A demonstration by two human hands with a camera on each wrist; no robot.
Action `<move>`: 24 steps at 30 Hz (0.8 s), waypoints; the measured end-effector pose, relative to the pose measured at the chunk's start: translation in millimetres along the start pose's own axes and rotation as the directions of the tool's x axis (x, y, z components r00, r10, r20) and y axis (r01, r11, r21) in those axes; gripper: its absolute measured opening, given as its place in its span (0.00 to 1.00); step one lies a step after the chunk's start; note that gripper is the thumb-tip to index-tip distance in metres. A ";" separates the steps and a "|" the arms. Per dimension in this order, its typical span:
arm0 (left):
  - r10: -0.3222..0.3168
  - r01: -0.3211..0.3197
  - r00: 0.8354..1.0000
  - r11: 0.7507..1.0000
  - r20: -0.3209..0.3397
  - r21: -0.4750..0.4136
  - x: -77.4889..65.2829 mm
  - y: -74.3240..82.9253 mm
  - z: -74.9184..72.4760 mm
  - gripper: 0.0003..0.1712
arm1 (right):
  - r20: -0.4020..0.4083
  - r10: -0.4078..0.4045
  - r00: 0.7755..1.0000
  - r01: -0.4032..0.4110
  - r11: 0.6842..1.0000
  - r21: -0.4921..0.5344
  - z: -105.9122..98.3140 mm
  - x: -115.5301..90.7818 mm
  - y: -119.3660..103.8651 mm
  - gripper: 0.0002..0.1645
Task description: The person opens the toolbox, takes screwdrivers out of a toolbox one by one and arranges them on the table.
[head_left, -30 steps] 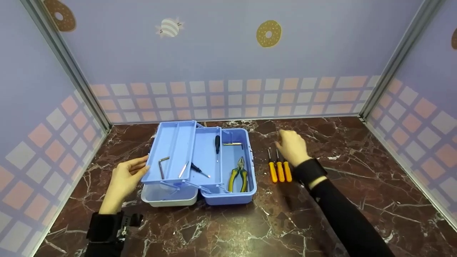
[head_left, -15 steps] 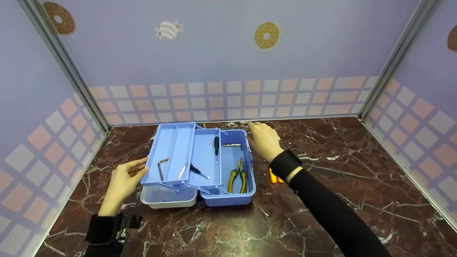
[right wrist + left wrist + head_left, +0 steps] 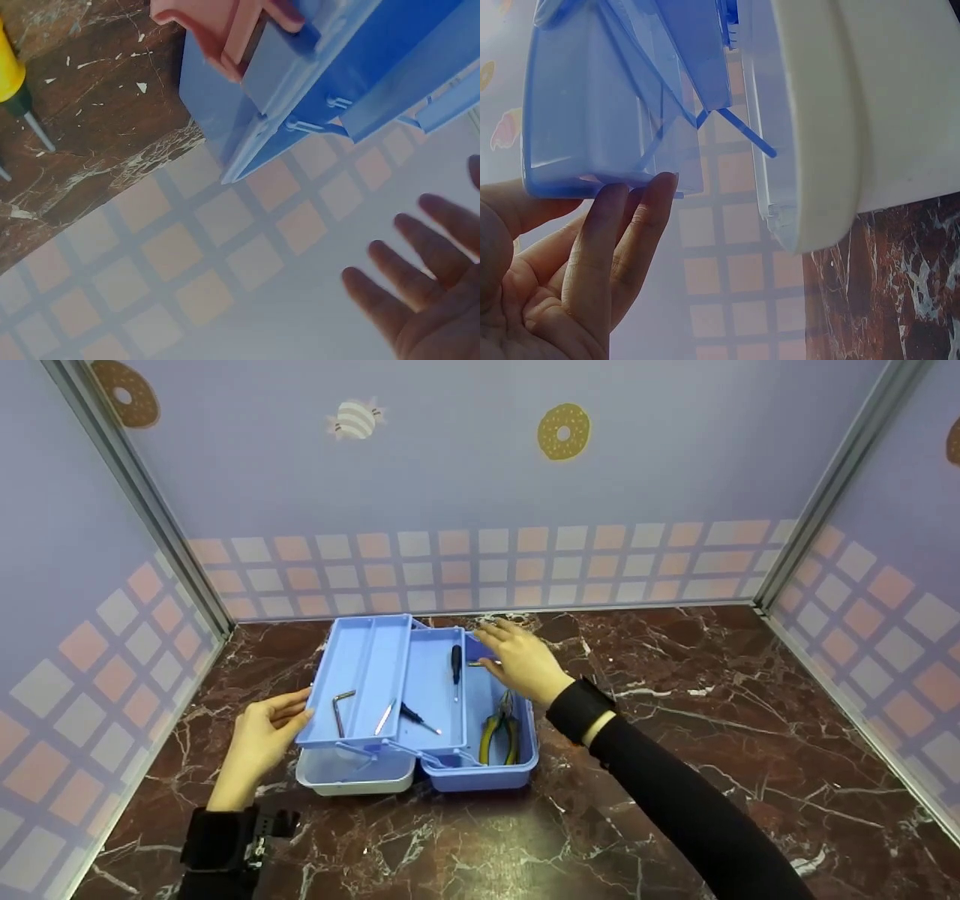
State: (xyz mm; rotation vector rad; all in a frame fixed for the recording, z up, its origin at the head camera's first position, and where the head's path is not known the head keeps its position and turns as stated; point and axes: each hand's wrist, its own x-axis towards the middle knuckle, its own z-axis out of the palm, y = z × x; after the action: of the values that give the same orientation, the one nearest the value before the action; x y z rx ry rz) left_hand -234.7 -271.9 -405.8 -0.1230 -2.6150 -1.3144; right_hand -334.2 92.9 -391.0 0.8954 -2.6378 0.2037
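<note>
A light-blue cantilever toolbox [image 3: 480, 780] stands unfolded, its trays spread left. My left hand [image 3: 262, 735] pinches the outer corner of the raised upper tray [image 3: 349, 660], thumb on one side and fingers under it, as the left wrist view shows. Palm down and fingers straight, my right hand [image 3: 521, 660] is over the back of the right-hand compartment, holding nothing. Pliers [image 3: 491, 739] with yellow-green handles lie in that compartment, beside a hex key [image 3: 473, 664] partly covered by the hand. Two black-handled screwdrivers [image 3: 456, 660] lie in the middle tray.
On the upper tray are another hex key [image 3: 339, 712] and a thin silver shaft [image 3: 385, 718]. Yellow-handled screwdrivers [image 3: 10, 71] lie on the marble table [image 3: 675, 780] right of the box. A pink latch [image 3: 217, 30] is on the box's side. Patterned walls [image 3: 465, 495] enclose the table.
My right hand has moved left from beside the yellow-handled screwdrivers to over the box, its fingers straightening. The left hand keeps its hold on the tray.
</note>
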 end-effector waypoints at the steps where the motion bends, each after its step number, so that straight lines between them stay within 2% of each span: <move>1: 0.000 0.000 1.000 1.000 0.000 -0.001 -0.1 -0.4 -0.1 0.22 | 0.026 -0.017 1.000 0.017 1.000 0.001 0.8 0.8 -1.3 0.31; 6: 0.012 -0.012 1.000 1.000 -0.010 0.005 0.0 -0.9 0.5 0.21 | 0.141 -0.040 0.989 0.040 0.999 0.005 4.6 3.8 -7.0 0.32; 9: 0.022 -0.022 1.000 1.000 -0.014 0.008 0.2 -0.7 0.7 0.21 | 0.183 -0.040 0.982 0.039 0.999 0.008 6.2 5.1 -9.4 0.32; 20: 0.023 -0.023 1.000 0.999 -0.014 0.024 -0.4 0.3 0.0 0.21 | 0.243 -0.121 0.962 0.126 0.992 -0.004 15.8 12.9 -15.4 0.30; 24: 0.025 -0.024 1.000 0.999 -0.006 0.028 -1.1 -1.4 0.3 0.22 | 0.258 -0.131 0.957 0.134 0.991 0.009 17.7 15.7 -18.7 0.29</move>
State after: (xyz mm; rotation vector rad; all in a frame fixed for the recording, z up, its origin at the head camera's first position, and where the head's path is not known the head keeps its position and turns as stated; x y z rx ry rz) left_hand -234.0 -272.5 -407.4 -0.1458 -2.6169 -1.2684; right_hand -339.3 65.0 -401.3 1.1623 -2.7957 0.0435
